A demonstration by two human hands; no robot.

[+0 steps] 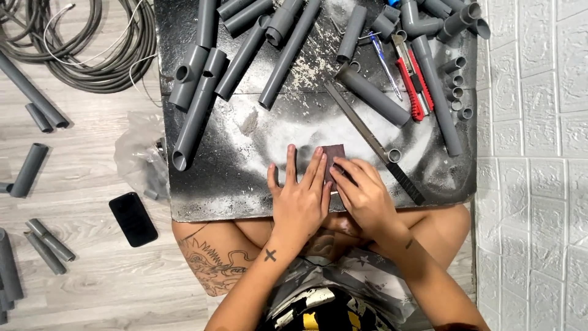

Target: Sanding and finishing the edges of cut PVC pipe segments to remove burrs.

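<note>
grey pipe offcuts (288,55) all over the board's far edge | red utility knife (416,86) by its right edge | black phone (133,219) on floor | cable coil (92,43) past far-left corner

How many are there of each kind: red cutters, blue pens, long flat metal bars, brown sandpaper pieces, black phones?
Red cutter: 1
Blue pen: 1
Long flat metal bar: 1
Brown sandpaper piece: 1
Black phone: 1
Total: 5
</note>
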